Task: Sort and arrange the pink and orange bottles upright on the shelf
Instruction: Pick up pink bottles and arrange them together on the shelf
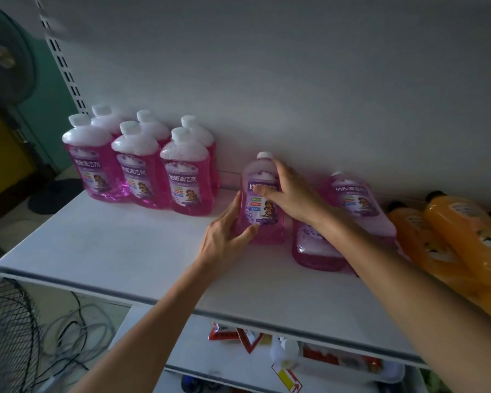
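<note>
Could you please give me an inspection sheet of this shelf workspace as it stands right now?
Surface: white shelf, with a lower shelf beneath it.
Job's things: six upright pink bottles in two rows at the back left; held pink bottle upright at the centre; at least two toppled pink bottles to its right; orange bottles lying at the far right.
Clutter: packets on the lower shelf.
Grippers: left hand grips the held bottle's lower side; right hand grips its upper part.
Cables: loose cables on the floor, lower left.
Surroundings: standing fan at the upper left; fan grille at the lower left.
</note>
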